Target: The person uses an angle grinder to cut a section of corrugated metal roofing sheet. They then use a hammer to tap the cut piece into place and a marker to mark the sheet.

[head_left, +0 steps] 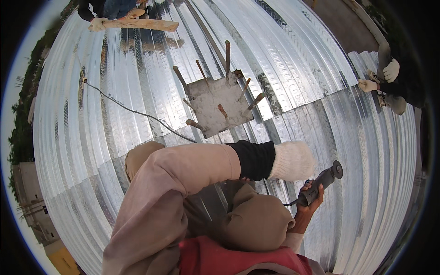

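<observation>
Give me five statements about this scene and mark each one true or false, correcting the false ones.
1. The person's right hand grips a dark angle grinder. True.
2. That right hand is gloved. False: it is bare; the left hand wears a white knitted glove.
3. Rust-coloured bars stick up from a grey concrete block. True.
4. The wooden plank lies at the lower right of the view. False: it is at the upper left, held by a co-worker's gloved hand.
5. The silvery metal sheeting is ribbed. True.
</observation>
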The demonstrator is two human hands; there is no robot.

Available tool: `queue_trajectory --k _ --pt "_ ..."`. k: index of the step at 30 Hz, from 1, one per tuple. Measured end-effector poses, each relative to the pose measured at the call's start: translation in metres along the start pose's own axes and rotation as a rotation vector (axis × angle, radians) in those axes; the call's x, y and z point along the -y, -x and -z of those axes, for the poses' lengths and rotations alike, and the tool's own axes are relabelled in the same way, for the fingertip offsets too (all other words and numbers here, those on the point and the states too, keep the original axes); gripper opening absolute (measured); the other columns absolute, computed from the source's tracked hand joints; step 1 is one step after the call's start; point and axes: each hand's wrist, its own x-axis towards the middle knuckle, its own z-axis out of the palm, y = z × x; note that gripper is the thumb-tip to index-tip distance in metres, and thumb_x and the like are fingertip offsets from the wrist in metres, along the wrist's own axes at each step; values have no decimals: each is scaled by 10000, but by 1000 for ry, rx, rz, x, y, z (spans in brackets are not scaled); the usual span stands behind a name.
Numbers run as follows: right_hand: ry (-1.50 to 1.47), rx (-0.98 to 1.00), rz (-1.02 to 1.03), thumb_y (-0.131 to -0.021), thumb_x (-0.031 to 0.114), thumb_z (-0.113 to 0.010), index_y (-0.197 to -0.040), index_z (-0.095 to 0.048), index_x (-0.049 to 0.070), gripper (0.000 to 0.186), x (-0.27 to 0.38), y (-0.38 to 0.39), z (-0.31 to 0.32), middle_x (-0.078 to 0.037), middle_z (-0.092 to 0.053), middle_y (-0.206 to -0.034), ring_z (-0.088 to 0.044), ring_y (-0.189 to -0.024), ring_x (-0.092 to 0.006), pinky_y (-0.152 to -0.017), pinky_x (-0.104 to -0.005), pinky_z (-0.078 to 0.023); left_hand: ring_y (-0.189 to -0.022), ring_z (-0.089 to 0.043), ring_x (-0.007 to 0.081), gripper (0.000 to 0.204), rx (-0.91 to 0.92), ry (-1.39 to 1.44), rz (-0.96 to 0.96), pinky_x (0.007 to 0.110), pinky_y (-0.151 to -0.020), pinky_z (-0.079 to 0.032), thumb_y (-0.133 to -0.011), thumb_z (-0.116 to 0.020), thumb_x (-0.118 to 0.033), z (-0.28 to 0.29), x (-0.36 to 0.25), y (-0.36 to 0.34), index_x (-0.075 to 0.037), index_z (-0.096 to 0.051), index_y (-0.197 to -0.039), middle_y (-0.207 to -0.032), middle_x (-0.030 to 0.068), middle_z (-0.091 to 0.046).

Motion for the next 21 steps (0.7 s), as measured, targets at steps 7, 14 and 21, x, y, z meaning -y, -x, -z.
queue_trajectory --k 7,14,21 --pt "-54 32 43 -1059 223 -697 -1290 -559 -31 369 12 4 31 -188 -640 -1061 -682 -931 -250 -796 -377 -665 -900 -757 269 116 84 -157 92 391 -771 -598 -858 -735 -195 81 -6 82 -97 -760 -915 -905 65 -730" --pt "-239 83 67 -1077 223 -667 -1350 -568 -8 371 21 5 48 -194 -622 -1105 -671 -986 -253 -866 -379 -655 -982 -721 299 205 -146 -208 503 436 -837 -572 -905 -745 -270 105 23 169 -96 -713 -1007 -1004 67 -719" --pt "-309 113 110 -1090 227 -648 -1352 -575 -8 359 9 8 57 -197 -618 -1104 -676 -988 -256 -877 -384 -655 -1022 -726 357 296 -69 -46 741 472 -860 -593 -956 -735 -291 106 35 187 -63 -708 -1143 -1063 125 -735"
